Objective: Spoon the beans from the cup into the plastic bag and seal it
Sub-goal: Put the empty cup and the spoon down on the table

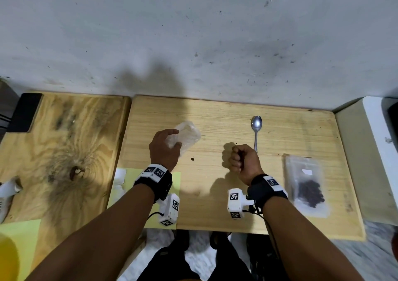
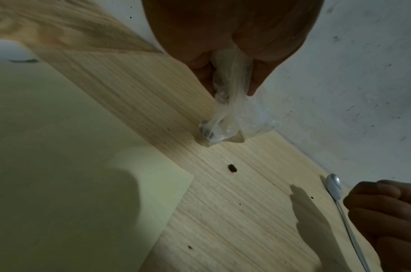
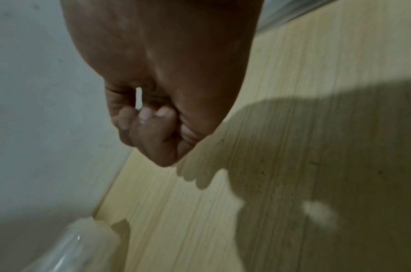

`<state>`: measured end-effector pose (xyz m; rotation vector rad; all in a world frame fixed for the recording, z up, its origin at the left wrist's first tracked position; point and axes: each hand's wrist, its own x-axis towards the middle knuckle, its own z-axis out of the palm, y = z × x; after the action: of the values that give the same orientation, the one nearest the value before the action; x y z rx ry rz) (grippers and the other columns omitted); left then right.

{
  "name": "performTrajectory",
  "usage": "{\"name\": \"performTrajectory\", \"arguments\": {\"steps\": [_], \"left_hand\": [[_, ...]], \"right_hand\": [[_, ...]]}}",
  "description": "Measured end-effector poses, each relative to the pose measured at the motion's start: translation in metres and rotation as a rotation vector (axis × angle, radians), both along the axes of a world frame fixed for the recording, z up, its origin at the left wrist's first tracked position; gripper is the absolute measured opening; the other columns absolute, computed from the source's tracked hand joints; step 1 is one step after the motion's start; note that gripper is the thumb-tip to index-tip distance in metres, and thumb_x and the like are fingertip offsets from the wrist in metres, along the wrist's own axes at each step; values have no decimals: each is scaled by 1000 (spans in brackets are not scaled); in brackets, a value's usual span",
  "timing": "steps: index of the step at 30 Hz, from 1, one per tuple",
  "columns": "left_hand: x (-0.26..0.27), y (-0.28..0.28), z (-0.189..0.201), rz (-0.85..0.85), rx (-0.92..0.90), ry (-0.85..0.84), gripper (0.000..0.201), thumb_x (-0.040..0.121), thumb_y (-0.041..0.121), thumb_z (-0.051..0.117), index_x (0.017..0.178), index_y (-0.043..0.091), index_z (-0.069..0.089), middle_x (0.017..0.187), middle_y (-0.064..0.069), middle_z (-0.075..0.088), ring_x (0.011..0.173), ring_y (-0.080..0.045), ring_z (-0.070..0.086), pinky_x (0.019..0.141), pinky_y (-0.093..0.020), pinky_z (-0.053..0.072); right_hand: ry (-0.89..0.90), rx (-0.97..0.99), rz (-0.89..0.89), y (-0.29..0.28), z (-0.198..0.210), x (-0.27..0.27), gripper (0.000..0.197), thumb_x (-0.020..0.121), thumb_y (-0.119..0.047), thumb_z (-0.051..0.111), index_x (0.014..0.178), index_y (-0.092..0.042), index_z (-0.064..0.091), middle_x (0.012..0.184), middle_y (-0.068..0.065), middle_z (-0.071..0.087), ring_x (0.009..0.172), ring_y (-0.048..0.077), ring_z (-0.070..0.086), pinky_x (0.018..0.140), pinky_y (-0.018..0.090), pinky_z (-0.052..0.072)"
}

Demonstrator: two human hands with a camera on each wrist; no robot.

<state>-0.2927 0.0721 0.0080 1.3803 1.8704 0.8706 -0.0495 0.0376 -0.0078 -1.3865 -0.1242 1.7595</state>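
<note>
My left hand (image 1: 176,138) grips a crumpled piece of thin clear plastic (image 1: 189,134) on the light wooden table (image 1: 215,205). In the left wrist view the fingers (image 2: 255,81) pinch its twisted neck, and the lower end of the plastic (image 2: 223,128) touches the table with something dark inside. My right hand (image 1: 237,158) is a fist just above the table, and I see nothing in it. A metal spoon (image 1: 256,123) lies beyond that fist, bowl towards the wall. A clear zip bag of dark beans (image 1: 308,186) lies flat at the right. One loose bean (image 1: 192,159) lies between my hands.
A yellow-green sheet (image 2: 60,147) lies under my left wrist, with white tissue (image 1: 119,179) beside it. A darker wooden board (image 1: 64,140) adjoins on the left, with a black object (image 1: 25,112) at its far corner. A white box (image 1: 377,140) borders the right. The wall (image 1: 193,43) rises right behind the table.
</note>
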Motion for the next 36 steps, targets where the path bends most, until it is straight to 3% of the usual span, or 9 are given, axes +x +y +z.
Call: {"name": "performTrajectory", "arguments": {"steps": [4, 6, 9, 12, 19, 25, 28, 32, 36], "left_hand": [[-6, -1, 1, 7, 15, 8, 30, 74, 6, 74, 102, 18, 70, 112, 0, 65, 102, -17, 59, 87, -18, 38], [-12, -2, 1, 14, 23, 8, 30, 73, 6, 74, 101, 19, 70, 111, 0, 66, 102, -19, 60, 87, -20, 40], [-22, -4, 2, 28, 22, 12, 31, 73, 6, 73, 100, 19, 70, 111, -1, 66, 102, -19, 60, 87, -20, 40], [-31, -6, 3, 43, 9, 1, 31, 74, 6, 72, 102, 18, 70, 112, -1, 65, 102, -16, 58, 86, -18, 38], [-50, -9, 2, 51, 25, -17, 30, 74, 5, 72, 101, 17, 71, 111, 0, 65, 101, -17, 59, 85, -19, 40], [-60, -8, -1, 21, 19, 21, 31, 72, 7, 73, 100, 20, 70, 110, 1, 66, 102, -20, 61, 91, -28, 45], [-61, -9, 0, 8, 20, 18, 30, 72, 6, 74, 100, 18, 70, 110, 0, 66, 102, -20, 61, 89, -24, 43], [-62, -9, 2, -10, 16, 17, 30, 74, 7, 74, 101, 19, 70, 111, 0, 66, 102, -19, 60, 88, -23, 41], [-59, -8, 5, -47, 22, 2, 32, 73, 6, 73, 101, 20, 70, 111, 2, 64, 102, -14, 58, 89, -22, 42]], "right_hand": [[-342, 34, 235, 2, 1, -24, 25, 87, -9, 45, 63, -13, 49, 50, -3, 43, 39, 12, 30, 43, 20, 19], [-503, 121, 333, 4, -3, -39, 21, 82, 3, 52, 65, -1, 64, 56, -4, 62, 44, 11, 49, 46, 21, 34], [-611, 218, 477, 6, -20, -59, 18, 78, -1, 64, 79, -11, 80, 94, -3, 76, 83, 12, 71, 70, 23, 55], [-793, 248, 565, 6, -34, -74, 13, 78, -16, 76, 88, -24, 79, 92, -11, 74, 75, 7, 68, 74, 24, 56], [-1057, 330, 664, 1, -42, -92, 28, 76, -26, 83, 103, -23, 75, 77, -6, 71, 80, 11, 69, 83, 25, 54], [-1214, 417, 752, -5, -38, -96, 10, 84, -26, 72, 93, -23, 77, 105, -9, 75, 95, 15, 69, 83, 25, 51], [-1260, 425, 843, -8, -37, -98, 8, 88, -25, 63, 82, -26, 69, 97, -8, 74, 88, 18, 68, 71, 23, 44], [-1144, 309, 655, -9, -31, -102, 22, 92, -28, 57, 74, -18, 63, 77, -5, 72, 68, 8, 62, 63, 21, 45], [-363, 10, 64, -9, -8, -94, 32, 89, -14, 43, 57, -17, 49, 49, -2, 44, 42, 15, 33, 41, 22, 25]]}}
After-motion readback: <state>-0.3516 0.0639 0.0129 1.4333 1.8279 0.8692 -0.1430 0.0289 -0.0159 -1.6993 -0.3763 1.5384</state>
